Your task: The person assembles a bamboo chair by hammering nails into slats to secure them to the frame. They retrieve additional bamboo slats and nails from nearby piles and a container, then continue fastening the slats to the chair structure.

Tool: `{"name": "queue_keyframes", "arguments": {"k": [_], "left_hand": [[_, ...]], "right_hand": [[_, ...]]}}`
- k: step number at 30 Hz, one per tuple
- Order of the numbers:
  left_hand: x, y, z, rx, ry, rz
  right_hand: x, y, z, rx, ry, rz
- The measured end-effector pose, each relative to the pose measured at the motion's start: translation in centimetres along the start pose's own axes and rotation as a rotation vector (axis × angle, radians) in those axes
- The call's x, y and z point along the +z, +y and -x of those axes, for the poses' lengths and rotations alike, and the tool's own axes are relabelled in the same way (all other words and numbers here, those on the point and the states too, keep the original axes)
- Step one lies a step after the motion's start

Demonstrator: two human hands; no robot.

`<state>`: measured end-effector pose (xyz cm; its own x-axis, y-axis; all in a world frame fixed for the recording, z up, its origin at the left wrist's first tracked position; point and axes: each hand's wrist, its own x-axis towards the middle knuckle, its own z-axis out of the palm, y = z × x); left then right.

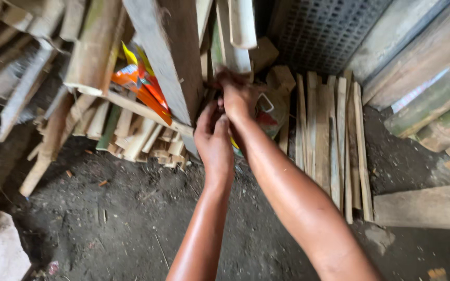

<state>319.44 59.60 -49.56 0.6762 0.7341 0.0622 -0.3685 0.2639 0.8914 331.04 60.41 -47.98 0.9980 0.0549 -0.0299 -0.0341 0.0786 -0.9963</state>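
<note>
Head view, looking down into a wood store. Both bare arms reach from the lower centre of the frame toward upper centre. The right hand is closed around the lower end of a pale split bamboo piece that stands nearly upright among leaning boards. The left hand, just below and left of it, has its fingers curled inward; whether it grips anything cannot be told. The step in hand appears to be gripping this piece where it stands in the stack. Freeing it would likely call for a pull clear of the grey weathered plank beside it. An orange-and-yellow plastic wrapper lies upper left; flat wooden slats lean right of centre on the dark earth floor.
</note>
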Motion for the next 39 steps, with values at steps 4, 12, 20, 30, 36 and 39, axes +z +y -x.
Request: {"name": "queue_keyframes", "arguments": {"k": [4,12,20,30,36,39], "left_hand": [[-0.8,0.8,1.0,-0.128,0.033,0.133],[-1.9,4.8,1.5,-0.449,-0.213,0.16],[-2.8,2.6,9.4,-0.52,-0.201,-0.235],[-13.3,-4.2,17.2,-0.39,-0.385,-0.792],[-16.4,-2.7,12.5,-0.178,-0.451,-0.921],[-17.2,-0.9,7.4,-0.019,-0.345,-0.922]], "right_hand": [[-0.1,-1.7,2.4,-0.075,-0.021,-0.381],[-16.4,-2.7,18.0,0.368,-0.727,-0.24],[-20.7,-1.3,17.4,0.322,-1.529,0.758],[-15.4,5.0,13.8,0.379,-0.904,0.192],[-12.3,8.3,14.4,0.368,-0.768,0.5],[-11.4,5.0,15.2,0.125,-0.85,1.174]]}}
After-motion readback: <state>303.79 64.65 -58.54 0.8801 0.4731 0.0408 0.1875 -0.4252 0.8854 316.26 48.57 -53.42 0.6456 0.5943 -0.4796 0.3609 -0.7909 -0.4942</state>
